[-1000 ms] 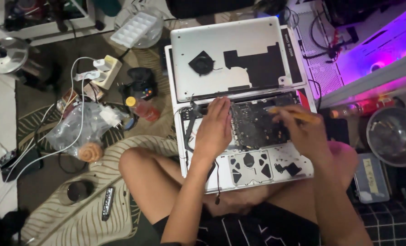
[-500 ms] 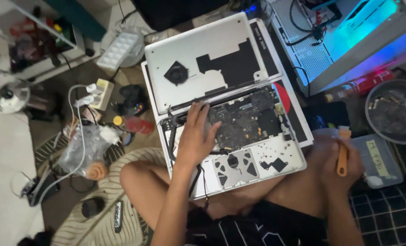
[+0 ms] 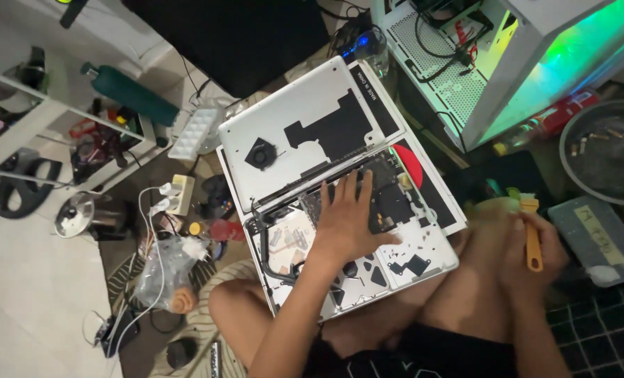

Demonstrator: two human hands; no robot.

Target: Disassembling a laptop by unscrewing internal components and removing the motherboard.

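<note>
The opened laptop sits across the person's lap, bottom cover off and leaning behind it. Left hand lies flat on the exposed board, fingers spread and loose, covering a good chunk of the insides. Right hand is off past the knee, pretty blurry, clenched around an orange-handled brush, well apart from the laptop.

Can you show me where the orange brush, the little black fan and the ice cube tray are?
orange brush (image 3: 533, 246): head view, on its handle, in the right hand.
black fan (image 3: 260, 154): head view, on its middle.
ice cube tray (image 3: 196, 131): head view, on its middle cells.
</note>
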